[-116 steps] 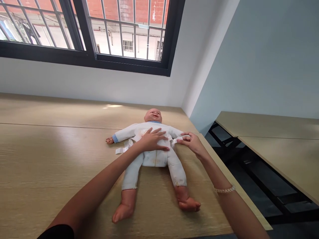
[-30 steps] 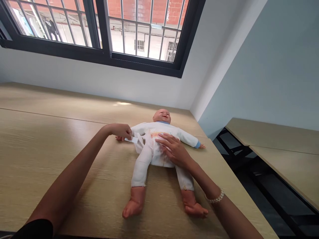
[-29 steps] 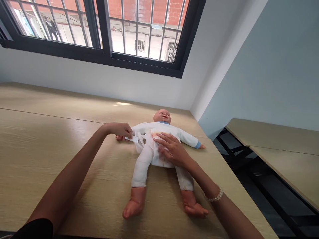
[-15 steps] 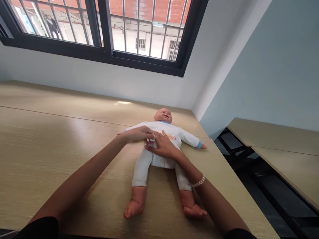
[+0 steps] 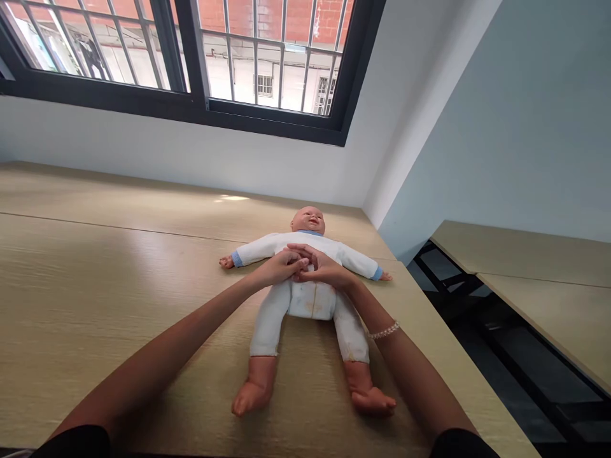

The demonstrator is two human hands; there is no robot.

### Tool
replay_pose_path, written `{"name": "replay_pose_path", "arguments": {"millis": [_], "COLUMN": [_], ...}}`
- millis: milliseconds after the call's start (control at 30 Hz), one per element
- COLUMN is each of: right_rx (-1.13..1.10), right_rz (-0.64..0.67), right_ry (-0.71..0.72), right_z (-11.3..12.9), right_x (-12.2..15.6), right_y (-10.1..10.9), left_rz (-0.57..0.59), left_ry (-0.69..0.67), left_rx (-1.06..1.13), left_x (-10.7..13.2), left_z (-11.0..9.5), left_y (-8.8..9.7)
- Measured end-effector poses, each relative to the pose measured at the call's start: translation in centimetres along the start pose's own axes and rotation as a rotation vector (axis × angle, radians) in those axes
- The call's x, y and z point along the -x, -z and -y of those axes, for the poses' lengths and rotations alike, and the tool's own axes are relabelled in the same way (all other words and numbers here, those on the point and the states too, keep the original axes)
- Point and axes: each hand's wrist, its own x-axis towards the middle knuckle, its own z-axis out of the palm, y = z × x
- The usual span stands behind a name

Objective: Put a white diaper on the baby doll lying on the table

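A baby doll (image 5: pixel 305 299) in a white suit with blue cuffs lies on its back on the wooden table (image 5: pixel 95 286), arms spread, bare feet toward me. My left hand (image 5: pixel 281 267) and my right hand (image 5: pixel 322 267) meet over the doll's chest, fingers curled and touching each other. They seem pinched on the white ties of the suit, though the ties are hidden under the fingers. A bead bracelet (image 5: pixel 384 331) sits on my right wrist.
The table's right edge runs close beside the doll, with a dark gap and black frame (image 5: pixel 477 318) below. A second wooden table (image 5: pixel 534 267) stands to the right. A barred window (image 5: pixel 191 57) fills the wall behind.
My left hand came in from the doll's left side, where it pulled a white tie, to the chest. My right hand slid up from the belly to meet it.
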Motion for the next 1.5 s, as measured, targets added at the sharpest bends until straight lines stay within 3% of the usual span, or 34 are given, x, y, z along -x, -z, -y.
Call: {"name": "replay_pose_path", "arguments": {"millis": [167,267,333,467,667,800,1000,1167,1300,1500], "right_rx": [0.018,0.257,0.38,0.436,0.354,0.241,0.203,0.191,0.193,0.244], "right_rz": [-0.101,-0.199,-0.197,-0.197,-0.264,-0.31,-0.389,-0.366,-0.357,-0.376], "right_ry": [-0.004,-0.14,-0.27,-0.408,-0.45,-0.476,-0.546,-0.563,-0.537,-0.468], "right_z": [1.9,3.4,4.2,4.7,4.9,5.3,5.7,6.0,4.7,3.9], "right_x": [0.8,1.6,2.1,2.3,1.8,1.7,1.4,1.5,1.1,0.9], "right_y": [1.5,2.7,3.0,2.5,0.9,0.5,0.6,1.0,1.3,1.7], "left_rz": [0.019,0.043,0.056,0.091,0.139,0.071,-0.044,0.012,0.056,0.082], "left_ry": [0.076,0.111,0.13,0.143,0.1,0.028,-0.136,-0.244,-0.273,-0.241], "left_rx": [0.011,0.019,0.021,0.033,0.019,-0.039,-0.315,-0.51,-0.552,-0.639], "left_x": [0.4,0.5,0.5,0.6,0.8,0.9,1.2,1.6,1.6,1.8], "left_z": [-0.4,-0.6,-0.7,-1.1,-1.1,-1.0,-1.1,-2.0,-1.9,-2.0], "left_y": [0.5,0.9,1.0,1.2,1.6,1.4,0.7,0.7,0.7,0.7]}}
